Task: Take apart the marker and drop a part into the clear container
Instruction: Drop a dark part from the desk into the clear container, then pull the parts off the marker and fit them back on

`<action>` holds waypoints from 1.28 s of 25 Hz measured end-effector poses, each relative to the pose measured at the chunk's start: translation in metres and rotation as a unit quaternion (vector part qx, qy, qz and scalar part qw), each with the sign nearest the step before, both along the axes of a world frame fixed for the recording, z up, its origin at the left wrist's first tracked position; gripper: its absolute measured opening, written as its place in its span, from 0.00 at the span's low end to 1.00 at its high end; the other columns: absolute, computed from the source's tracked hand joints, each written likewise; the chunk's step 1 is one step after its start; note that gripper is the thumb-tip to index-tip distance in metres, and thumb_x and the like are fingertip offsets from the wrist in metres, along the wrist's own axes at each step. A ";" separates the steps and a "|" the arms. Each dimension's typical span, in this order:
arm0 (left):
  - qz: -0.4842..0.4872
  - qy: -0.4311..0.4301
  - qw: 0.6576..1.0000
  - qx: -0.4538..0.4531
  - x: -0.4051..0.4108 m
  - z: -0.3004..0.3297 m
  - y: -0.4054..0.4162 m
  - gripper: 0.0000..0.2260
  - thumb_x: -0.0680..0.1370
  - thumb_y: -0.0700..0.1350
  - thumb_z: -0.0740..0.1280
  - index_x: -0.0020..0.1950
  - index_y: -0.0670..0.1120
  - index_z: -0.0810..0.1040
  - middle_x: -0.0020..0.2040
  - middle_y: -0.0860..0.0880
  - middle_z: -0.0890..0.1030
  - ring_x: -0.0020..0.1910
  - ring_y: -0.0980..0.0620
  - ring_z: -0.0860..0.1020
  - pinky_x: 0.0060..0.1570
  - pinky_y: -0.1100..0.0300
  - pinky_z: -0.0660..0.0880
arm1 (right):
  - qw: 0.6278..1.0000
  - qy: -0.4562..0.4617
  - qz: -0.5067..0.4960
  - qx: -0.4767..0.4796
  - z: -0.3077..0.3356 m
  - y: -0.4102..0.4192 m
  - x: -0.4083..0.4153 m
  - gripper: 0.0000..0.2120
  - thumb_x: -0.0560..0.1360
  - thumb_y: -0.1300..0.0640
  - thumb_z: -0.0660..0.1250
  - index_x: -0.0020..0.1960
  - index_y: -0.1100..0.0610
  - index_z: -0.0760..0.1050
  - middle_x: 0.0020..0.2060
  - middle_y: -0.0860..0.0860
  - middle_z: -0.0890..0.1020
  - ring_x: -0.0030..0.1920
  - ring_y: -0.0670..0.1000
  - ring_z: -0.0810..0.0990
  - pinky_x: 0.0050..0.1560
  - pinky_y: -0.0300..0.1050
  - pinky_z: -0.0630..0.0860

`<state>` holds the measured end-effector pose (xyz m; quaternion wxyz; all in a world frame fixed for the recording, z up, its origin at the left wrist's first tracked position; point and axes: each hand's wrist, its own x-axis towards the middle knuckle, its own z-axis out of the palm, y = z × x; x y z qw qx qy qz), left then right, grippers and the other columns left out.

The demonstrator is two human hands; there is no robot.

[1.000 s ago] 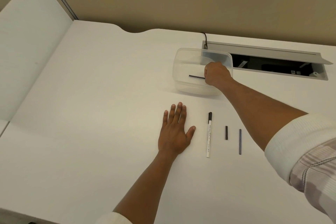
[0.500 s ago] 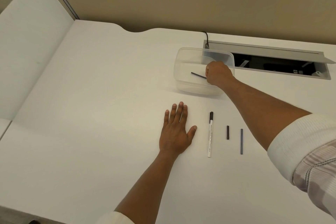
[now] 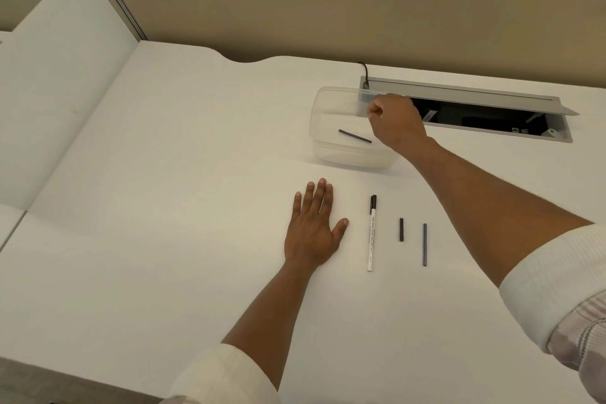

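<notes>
Right hand (image 3: 395, 123) raised over the right half of the clear container (image 3: 331, 115), fingers curled into a loose fist, thumb against forefinger; nothing visible in the grip. Forearm stretched across the surface (image 3: 164, 174) from lower right, pale sleeve pushed up past the elbow.

Left hand (image 3: 313, 229) flat on the surface, palm down, fingers extended and close together, thumb out to the right; holding nothing.

Inside the container: one thin dark rod (image 3: 355, 136), lying on the bottom, tilted, left end farther away, clear of the right hand.

Just right of the left thumb: white marker barrel (image 3: 371, 234) with a black tip end pointing away, lying nearly straight front-to-back. Right of it, apart: a short black piece (image 3: 401, 229). Right again, apart: a longer slim dark-blue rod (image 3: 424, 244). All three roughly parallel, none touching.

Behind the container: open cable hatch (image 3: 459, 108) recessed in the surface, grey lid propped up, dark cable (image 3: 364, 70) running in at its left end. Container's far right corner overlapping the hatch edge in view.
</notes>
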<state>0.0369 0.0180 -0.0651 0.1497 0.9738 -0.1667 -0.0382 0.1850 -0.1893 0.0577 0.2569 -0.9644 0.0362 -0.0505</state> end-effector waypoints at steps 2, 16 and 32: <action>-0.005 0.007 1.000 0.004 0.000 0.001 0.000 0.33 0.81 0.62 0.48 0.80 0.47 0.44 0.81 0.50 0.43 0.78 0.51 0.38 0.77 0.49 0.40 | 0.998 -0.056 -0.011 0.009 0.009 -0.008 -0.017 0.11 0.76 0.64 0.59 0.51 0.60 0.79 0.49 0.55 0.82 0.53 0.56 0.77 0.50 0.47 0.73; -0.080 0.027 0.995 0.044 -0.042 0.008 0.012 0.32 0.82 0.61 0.48 0.79 0.49 0.37 0.80 0.51 0.38 0.77 0.50 0.34 0.76 0.48 0.37 | 0.993 -0.048 -0.100 -0.033 -0.026 -0.056 -0.180 0.13 0.76 0.62 0.62 0.61 0.57 0.74 0.58 0.53 0.78 0.59 0.55 0.76 0.58 0.48 0.73; -0.085 0.021 0.996 0.032 -0.090 0.008 0.041 0.31 0.83 0.59 0.49 0.79 0.48 0.39 0.80 0.51 0.40 0.78 0.52 0.36 0.76 0.53 0.36 | 0.986 0.056 -0.143 -0.058 -0.099 -0.057 -0.297 0.19 0.77 0.64 0.62 0.68 0.65 0.70 0.68 0.60 0.74 0.69 0.60 0.71 0.70 0.53 0.67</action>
